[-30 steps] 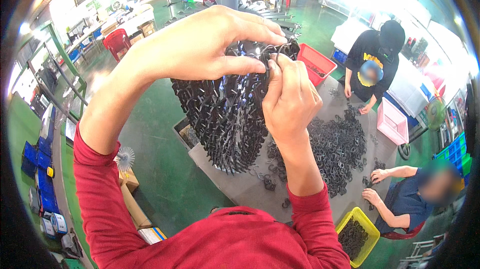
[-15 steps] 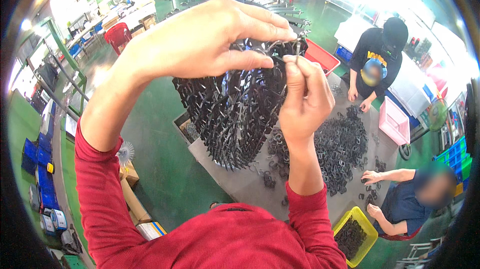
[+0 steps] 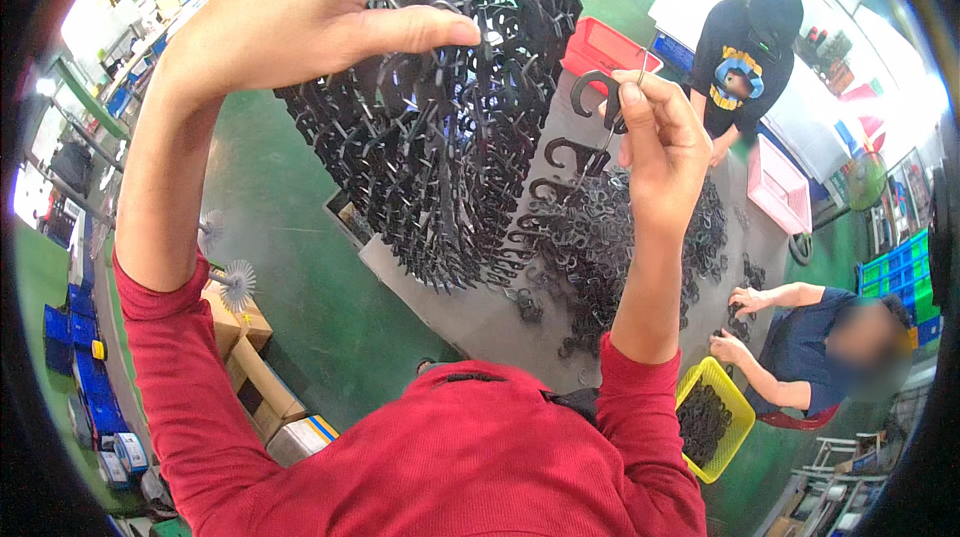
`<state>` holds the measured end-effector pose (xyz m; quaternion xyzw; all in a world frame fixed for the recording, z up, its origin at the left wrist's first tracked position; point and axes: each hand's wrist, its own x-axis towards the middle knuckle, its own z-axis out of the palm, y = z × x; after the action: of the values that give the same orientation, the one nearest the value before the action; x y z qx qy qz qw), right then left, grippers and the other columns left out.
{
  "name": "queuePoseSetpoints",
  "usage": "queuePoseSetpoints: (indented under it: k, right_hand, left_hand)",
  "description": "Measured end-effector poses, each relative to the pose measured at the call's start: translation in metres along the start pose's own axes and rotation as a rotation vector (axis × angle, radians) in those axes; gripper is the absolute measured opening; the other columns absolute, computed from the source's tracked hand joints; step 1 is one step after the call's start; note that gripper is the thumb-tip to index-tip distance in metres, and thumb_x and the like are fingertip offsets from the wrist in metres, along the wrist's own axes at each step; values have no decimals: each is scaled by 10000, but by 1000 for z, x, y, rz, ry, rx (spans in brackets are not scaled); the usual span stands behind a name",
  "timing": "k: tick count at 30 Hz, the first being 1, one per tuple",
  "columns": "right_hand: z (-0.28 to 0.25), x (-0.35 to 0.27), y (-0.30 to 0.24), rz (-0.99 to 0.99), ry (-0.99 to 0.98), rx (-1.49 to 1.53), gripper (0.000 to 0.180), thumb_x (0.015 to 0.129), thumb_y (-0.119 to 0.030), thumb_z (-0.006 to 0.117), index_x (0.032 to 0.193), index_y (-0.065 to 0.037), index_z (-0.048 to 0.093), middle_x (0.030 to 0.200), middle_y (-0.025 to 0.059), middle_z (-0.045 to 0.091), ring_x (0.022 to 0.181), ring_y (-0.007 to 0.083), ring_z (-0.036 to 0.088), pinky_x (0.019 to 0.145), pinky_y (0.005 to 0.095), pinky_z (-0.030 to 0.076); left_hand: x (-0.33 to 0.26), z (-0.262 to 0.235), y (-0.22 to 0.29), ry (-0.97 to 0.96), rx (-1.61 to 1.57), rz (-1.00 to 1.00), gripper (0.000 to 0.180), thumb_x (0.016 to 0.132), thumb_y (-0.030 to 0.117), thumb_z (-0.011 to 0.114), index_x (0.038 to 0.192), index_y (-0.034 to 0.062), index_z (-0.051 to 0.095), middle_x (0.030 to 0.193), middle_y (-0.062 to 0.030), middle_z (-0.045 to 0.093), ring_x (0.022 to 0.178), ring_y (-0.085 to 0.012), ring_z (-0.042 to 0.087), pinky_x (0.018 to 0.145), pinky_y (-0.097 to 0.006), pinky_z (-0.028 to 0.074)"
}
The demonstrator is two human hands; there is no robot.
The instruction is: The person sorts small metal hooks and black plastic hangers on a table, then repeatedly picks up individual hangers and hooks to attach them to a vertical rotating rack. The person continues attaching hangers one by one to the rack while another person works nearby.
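Note:
A dense cluster of black hook-shaped pieces (image 3: 430, 157) hangs in rows in front of me. At its upper part is my left hand (image 3: 300, 17), open, thumb and fingers stretched apart with hooks showing between them; I cannot tell whether it touches them. My right hand (image 3: 662, 142) is closed in a pinch on a thin metal wire (image 3: 642, 62), right of the cluster. Black hooks (image 3: 580, 92) hang along this wire's strand beside my fingertips. Below, a pile of loose black hooks (image 3: 690, 227) covers part of the grey table (image 3: 430, 302).
Two people stand or sit at the table's right side, one handling small black pieces. A red tray (image 3: 600, 47), a pink basket (image 3: 778, 182) and a yellow basket (image 3: 740, 417) of black pieces are around it. Cardboard boxes (image 3: 265, 387) stand at lower left.
My right hand has moved right, away from the cluster, and now holds a wire with black hooks in plain view. My left hand has shifted up and left. The view has shifted too.

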<state>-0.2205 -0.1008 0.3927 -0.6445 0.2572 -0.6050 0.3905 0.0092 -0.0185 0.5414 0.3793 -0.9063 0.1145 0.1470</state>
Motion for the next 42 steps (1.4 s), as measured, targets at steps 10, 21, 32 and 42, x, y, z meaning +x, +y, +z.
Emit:
queuePoseSetpoints:
  k: [10, 21, 32, 42]
  right_hand:
    - [-72, 23, 58, -108, 58, -1196, 330, 845, -262, 646, 1082, -79, 507, 1007, 113, 628, 869, 310, 630, 728, 408, 489]
    - [64, 8, -37, -629, 203, -793, 195, 835, -278, 649, 963, -132, 631, 773, 33, 607, 537, 229, 595, 496, 310, 469]
    - [63, 19, -38, -233, 25, 32, 70, 818, -58, 664, 863, -10, 688, 713, 64, 659, 457, 77, 494, 419, 254, 390]
    - [-54, 44, 10, -5, 107, -145, 152, 871, -193, 638, 925, -59, 686, 726, -6, 623, 473, 38, 435, 446, 192, 323]
  left_hand:
    - [1, -4, 7, -14, 7, -31, 525, 815, 341, 646, 1253, 74, 540, 1348, -153, 482, 1277, -310, 429, 1067, -426, 314]
    - [8, -4, 9, -26, 145, -61, 621, 767, 342, 680, 1279, 37, 506, 1311, -183, 499, 1241, -331, 458, 1043, -421, 347]
    - [8, 11, 12, 117, 216, -73, 396, 848, 155, 595, 1223, 30, 560, 1213, -191, 574, 1144, -344, 537, 984, -397, 417]
    - [-4, -3, 9, 73, 171, -108, 416, 840, 142, 581, 1243, 44, 545, 1245, -164, 563, 1180, -325, 520, 1007, -398, 396]
